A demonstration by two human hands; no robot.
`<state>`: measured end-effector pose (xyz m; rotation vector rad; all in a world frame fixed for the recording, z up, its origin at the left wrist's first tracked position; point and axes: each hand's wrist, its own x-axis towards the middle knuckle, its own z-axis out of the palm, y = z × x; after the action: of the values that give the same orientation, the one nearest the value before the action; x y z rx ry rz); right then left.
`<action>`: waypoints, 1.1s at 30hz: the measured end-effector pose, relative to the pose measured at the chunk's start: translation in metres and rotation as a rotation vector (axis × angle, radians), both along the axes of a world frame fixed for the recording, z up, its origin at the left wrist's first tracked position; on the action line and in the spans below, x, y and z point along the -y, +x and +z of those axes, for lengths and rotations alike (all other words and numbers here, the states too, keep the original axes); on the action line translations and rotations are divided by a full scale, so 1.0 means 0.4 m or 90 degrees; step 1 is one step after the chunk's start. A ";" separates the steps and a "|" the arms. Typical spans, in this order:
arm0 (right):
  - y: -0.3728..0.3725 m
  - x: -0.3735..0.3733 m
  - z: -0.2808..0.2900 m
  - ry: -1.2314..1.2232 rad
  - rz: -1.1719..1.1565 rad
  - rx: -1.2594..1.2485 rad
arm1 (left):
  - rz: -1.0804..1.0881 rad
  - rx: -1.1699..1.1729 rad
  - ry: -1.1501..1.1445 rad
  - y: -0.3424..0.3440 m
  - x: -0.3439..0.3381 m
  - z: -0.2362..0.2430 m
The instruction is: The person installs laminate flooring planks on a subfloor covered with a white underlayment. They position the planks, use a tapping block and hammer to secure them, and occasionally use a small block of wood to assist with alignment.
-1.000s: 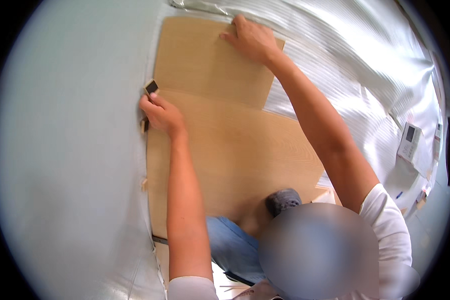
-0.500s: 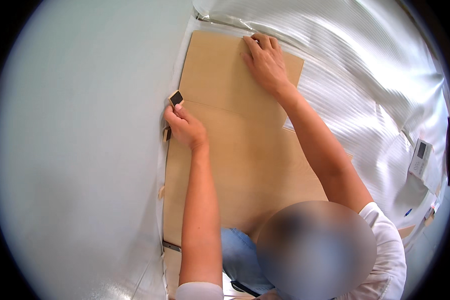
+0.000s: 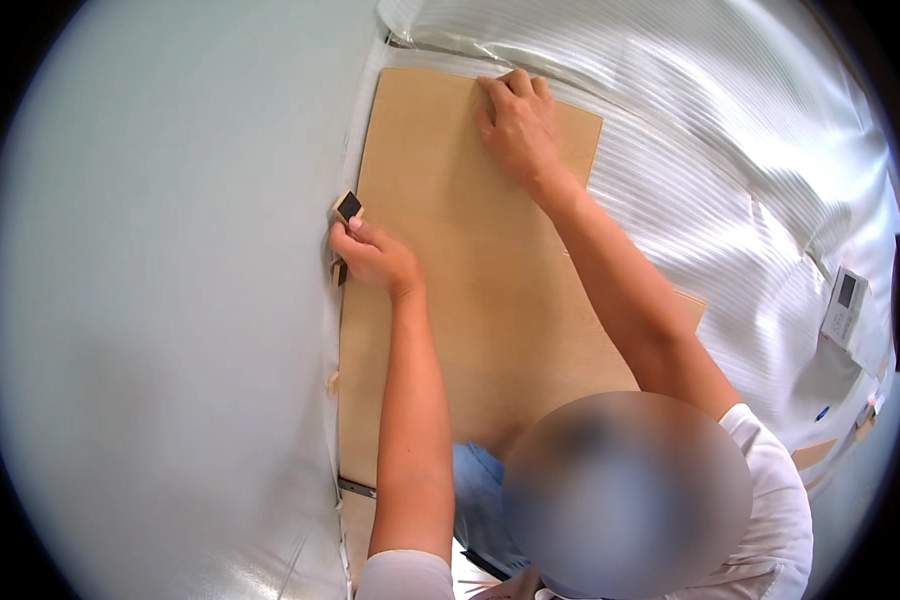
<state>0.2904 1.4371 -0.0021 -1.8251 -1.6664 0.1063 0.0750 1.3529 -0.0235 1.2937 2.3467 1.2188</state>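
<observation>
My left hand (image 3: pixel 375 252) is closed on a small wooden block (image 3: pixel 347 206) with a dark face, at the left edge of light wood-look boards (image 3: pixel 460 320). A similar block (image 3: pixel 338 276) sits just below my fingers against that edge. My right hand (image 3: pixel 518 125) lies near the far edge of the upper board (image 3: pixel 420 125), fingers bent and gripping that edge. A faint seam crosses the boards; the lower board reaches farther right than the upper one.
A pale wall (image 3: pixel 170 280) runs along the left. Silvery ribbed underlay (image 3: pixel 720 120) spreads to the right, with a white box (image 3: pixel 842 310), a blue pen (image 3: pixel 822 413) and a board offcut (image 3: pixel 813 454). A metal bar (image 3: pixel 356 489) lies at the lower left edge. A blurred oval hides my lower middle.
The view has shifted, so the boards appear lower and farther right. Both hands stay at their edges. The seam between the boards looks fainter than before.
</observation>
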 end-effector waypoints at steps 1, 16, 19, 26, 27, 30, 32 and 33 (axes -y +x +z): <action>-0.007 0.002 0.003 -0.012 0.002 -0.010 | -0.011 -0.013 0.002 0.000 -0.008 -0.001; -0.038 -0.003 -0.023 0.018 -0.007 0.023 | -0.127 -0.192 -0.023 -0.022 -0.035 0.009; -0.039 0.011 -0.040 0.016 -0.015 0.007 | -0.169 -0.278 -0.048 -0.028 -0.090 0.025; -0.015 0.016 -0.038 0.026 -0.025 -0.005 | -0.174 -0.391 -0.050 -0.009 -0.160 0.018; -0.017 0.019 -0.043 0.030 -0.027 -0.009 | -0.168 -0.396 -0.066 -0.002 -0.167 0.031; -0.017 0.014 -0.044 0.041 -0.024 -0.021 | -0.167 -0.368 -0.162 0.033 -0.204 0.091; -0.013 0.015 -0.042 0.038 -0.026 -0.025 | -0.177 -0.382 -0.187 0.055 -0.228 0.116; -0.013 0.017 -0.043 0.034 -0.024 -0.030 | -0.182 -0.388 -0.199 0.061 -0.239 0.125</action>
<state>0.2851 1.4303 -0.0193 -1.8003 -1.5860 0.0871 0.0995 1.4483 0.0264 1.9919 2.4523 0.3779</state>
